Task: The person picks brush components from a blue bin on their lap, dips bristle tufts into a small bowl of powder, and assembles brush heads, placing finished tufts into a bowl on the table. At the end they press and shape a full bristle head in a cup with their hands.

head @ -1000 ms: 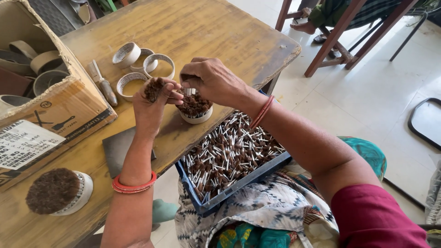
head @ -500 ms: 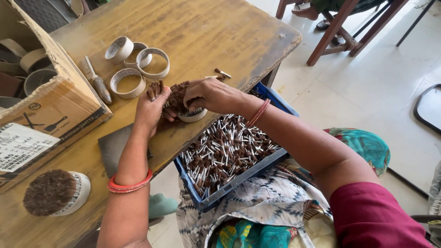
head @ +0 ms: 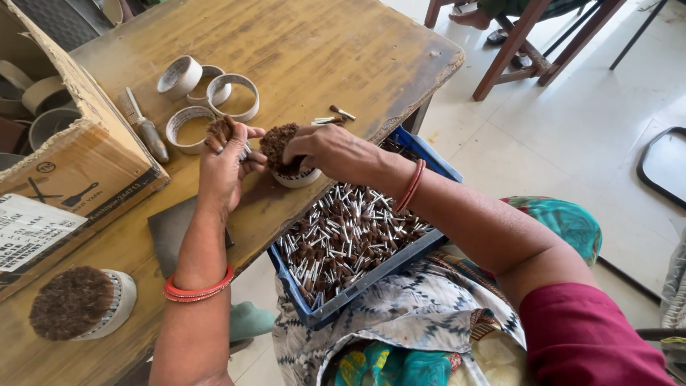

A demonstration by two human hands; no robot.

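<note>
Both hands have lowered; left hand (head: 227, 161) pinches brown pegs (head: 220, 131), right hand (head: 330, 151) grips filled ring (head: 289, 161).

Hands (head: 286, 161) now lower, at table edge (head: 286, 214)

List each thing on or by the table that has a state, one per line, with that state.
left hand: holds a small bunch of brown-tipped pins
right hand: on the half-filled ring
blue crate: on lap, full of pins
empty rings: lying flat
filled ring: packed, on its side
cardboard box: open
</note>
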